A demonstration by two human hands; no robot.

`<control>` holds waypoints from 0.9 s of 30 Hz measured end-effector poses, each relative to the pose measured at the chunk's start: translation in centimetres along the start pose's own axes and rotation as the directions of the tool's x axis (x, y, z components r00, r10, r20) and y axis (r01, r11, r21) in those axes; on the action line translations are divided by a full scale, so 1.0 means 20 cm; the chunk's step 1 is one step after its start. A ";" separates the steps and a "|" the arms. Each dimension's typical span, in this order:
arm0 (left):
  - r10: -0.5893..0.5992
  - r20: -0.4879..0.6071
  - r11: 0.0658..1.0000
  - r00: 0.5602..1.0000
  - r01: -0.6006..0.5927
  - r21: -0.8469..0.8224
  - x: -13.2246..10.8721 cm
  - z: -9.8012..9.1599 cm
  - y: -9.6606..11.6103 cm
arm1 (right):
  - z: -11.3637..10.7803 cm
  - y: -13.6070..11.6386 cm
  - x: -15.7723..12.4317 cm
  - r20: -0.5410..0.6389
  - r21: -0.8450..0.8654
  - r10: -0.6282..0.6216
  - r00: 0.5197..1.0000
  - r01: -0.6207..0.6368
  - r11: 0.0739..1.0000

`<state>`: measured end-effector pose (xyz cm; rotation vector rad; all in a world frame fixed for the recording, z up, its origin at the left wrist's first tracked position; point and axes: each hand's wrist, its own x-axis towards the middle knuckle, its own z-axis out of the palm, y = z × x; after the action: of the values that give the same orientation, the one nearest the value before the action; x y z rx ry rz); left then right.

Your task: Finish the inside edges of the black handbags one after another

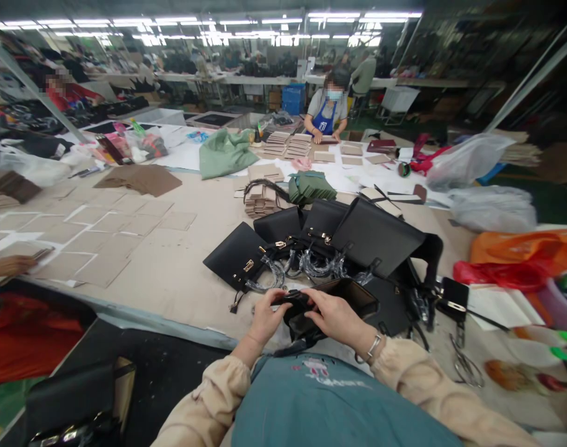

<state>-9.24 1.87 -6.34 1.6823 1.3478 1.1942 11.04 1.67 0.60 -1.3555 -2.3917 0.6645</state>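
At the table edge a black handbag (363,297) lies tilted in front of me, its brown inside partly showing. My left hand (267,315) is closed, thumb and fingers pinching a dark part of this bag. From the other side my right hand (334,315) grips the same dark part, a bracelet on its wrist. What exactly the fingertips press on is too small to tell. Just beyond lie several finished-looking black handbags (239,253) with gold clasps, their handles (317,264) wrapped in clear plastic.
Scissors (464,363) and a small black bag (452,299) lie to the right, near an orange bag (520,251). Flat beige pieces (109,261) cover the left, where another person's hand (11,266) reaches in. Opposite works a person in a blue apron (324,118).
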 end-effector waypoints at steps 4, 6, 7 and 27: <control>0.074 0.007 0.996 0.997 -0.073 -0.043 0.01 0.00 0.00 | 0.01 0.02 0.03 -0.023 -0.030 -0.049 0.999 0.048 0.998; 0.113 0.019 0.992 0.993 -0.112 -0.055 0.02 0.00 0.00 | 0.00 0.02 0.02 -0.024 -0.023 -0.079 0.997 0.079 0.997; 0.132 0.024 0.990 0.991 -0.131 -0.058 0.02 -0.01 0.00 | 0.00 0.02 0.02 -0.016 -0.022 -0.096 0.995 0.096 0.995; 0.303 0.153 0.944 0.941 -0.318 0.090 0.03 0.00 0.08 | -0.05 0.04 -0.05 -0.012 -0.002 -0.098 0.995 0.098 0.995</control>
<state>-8.64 2.14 -4.75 2.0784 1.1111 1.1647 12.56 1.27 0.93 -1.2299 -2.4321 0.6266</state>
